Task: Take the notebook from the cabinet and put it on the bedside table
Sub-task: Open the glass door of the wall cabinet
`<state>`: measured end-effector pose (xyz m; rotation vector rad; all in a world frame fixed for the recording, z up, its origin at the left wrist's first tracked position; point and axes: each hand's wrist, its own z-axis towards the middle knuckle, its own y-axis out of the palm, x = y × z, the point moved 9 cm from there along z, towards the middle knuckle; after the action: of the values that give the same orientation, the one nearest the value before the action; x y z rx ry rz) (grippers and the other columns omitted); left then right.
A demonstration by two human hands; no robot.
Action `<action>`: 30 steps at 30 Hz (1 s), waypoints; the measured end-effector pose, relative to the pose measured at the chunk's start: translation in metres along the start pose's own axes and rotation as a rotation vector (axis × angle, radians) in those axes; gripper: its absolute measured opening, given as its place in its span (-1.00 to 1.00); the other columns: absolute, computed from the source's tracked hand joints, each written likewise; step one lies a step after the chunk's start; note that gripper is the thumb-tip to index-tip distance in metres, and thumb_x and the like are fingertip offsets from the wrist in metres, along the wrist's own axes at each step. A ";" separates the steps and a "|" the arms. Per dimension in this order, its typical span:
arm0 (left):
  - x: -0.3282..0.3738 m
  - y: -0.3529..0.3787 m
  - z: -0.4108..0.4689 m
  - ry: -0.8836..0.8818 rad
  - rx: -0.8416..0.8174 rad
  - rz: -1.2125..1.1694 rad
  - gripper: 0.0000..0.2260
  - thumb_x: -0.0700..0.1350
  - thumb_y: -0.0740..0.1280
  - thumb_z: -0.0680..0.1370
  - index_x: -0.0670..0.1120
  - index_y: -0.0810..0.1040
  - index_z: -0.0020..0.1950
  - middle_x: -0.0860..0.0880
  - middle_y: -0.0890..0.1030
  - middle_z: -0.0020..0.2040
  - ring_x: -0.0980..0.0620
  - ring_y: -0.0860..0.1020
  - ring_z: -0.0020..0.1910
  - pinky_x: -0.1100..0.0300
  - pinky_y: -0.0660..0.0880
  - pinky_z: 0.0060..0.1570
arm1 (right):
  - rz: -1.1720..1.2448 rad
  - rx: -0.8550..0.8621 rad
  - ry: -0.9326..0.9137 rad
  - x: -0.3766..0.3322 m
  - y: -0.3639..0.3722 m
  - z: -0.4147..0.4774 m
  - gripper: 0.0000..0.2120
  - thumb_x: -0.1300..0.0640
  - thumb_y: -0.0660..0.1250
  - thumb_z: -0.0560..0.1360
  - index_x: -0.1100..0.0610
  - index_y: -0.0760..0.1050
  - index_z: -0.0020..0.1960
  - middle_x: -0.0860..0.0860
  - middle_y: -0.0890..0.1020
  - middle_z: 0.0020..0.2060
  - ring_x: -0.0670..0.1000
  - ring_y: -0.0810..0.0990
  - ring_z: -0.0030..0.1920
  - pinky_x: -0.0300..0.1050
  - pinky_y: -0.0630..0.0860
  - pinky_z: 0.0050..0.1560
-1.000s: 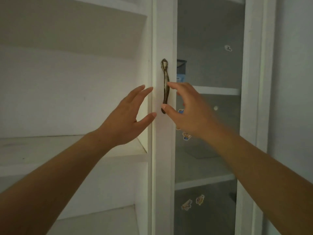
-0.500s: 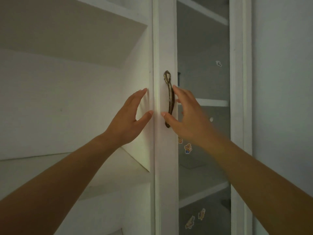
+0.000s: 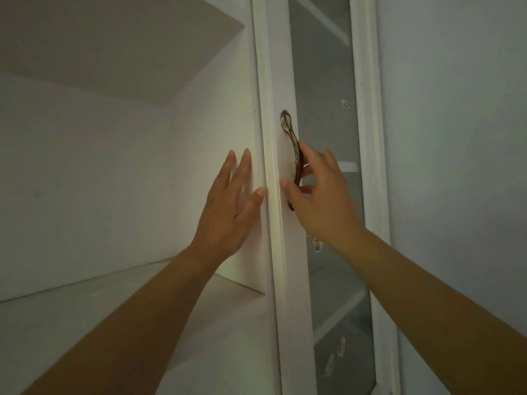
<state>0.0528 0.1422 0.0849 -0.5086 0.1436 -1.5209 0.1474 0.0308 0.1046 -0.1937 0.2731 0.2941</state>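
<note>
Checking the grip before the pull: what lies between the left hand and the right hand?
In the head view, the white door frame stands between the left hand and right hand, whose fingers curl round the brass handle.

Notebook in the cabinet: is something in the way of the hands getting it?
Yes. The glass door is in front of the shelves. The right hand curls around its brass handle; the left hand rests flat beside the door frame. No notebook shows in the picture.

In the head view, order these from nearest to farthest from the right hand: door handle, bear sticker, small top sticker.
From the right hand:
1. Door handle, at its fingers.
2. Bear sticker, just below the wrist.
3. Small top sticker, high on the glass.
</note>
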 end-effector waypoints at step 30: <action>-0.003 -0.004 0.002 -0.036 -0.070 -0.126 -0.45 0.09 0.16 0.56 0.21 -0.03 0.48 0.12 -0.11 0.54 0.12 -0.10 0.49 0.02 0.03 0.43 | 0.242 0.140 0.188 0.009 -0.009 0.000 -0.59 0.25 0.33 0.47 0.02 0.41 0.28 -0.05 0.55 -0.23 -0.12 0.55 -0.20 -0.46 0.48 -0.21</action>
<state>0.0494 0.1454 0.0878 -0.6104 0.1392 -1.6327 0.1585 0.0243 0.1030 -0.0495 0.5036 0.4962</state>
